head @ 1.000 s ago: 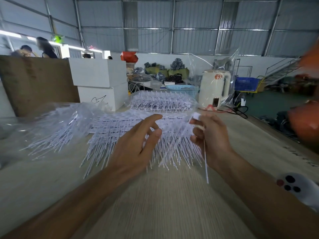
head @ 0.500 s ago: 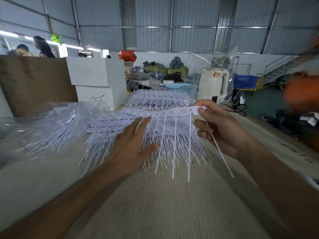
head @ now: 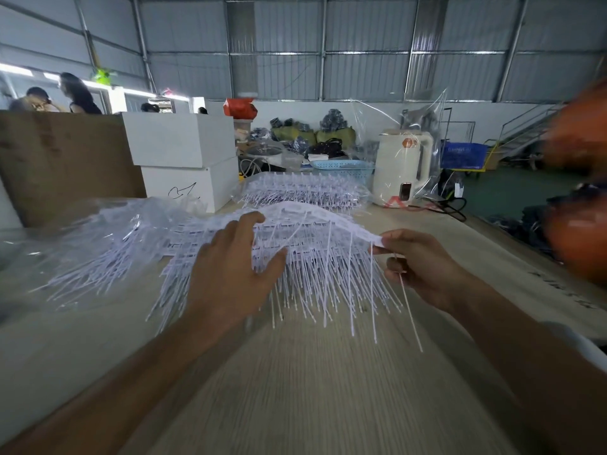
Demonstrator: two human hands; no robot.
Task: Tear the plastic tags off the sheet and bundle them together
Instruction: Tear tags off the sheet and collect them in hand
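A sheet of white plastic tags [head: 315,221], a strip with long thin tails hanging down, arches above a pile of more tag sheets [head: 328,270] on the table. My left hand [head: 230,274] grips the sheet's left part, fingers over its top edge and thumb under. My right hand [head: 417,267] pinches the sheet's right end between thumb and forefinger. A loose tag [head: 409,310] hangs from the lower fingers of that hand.
More tag sheets in clear plastic bags lie at the left [head: 95,244] and at the back [head: 305,192]. White boxes [head: 180,149], a brown board [head: 59,162] and a cream kettle [head: 400,165] stand behind. The wooden table [head: 312,389] stretches toward me.
One tag sheet has been lifted off the pile. My right hand pulled its end up and to the right; my left hand moved from lying flat on the pile to gripping the sheet.
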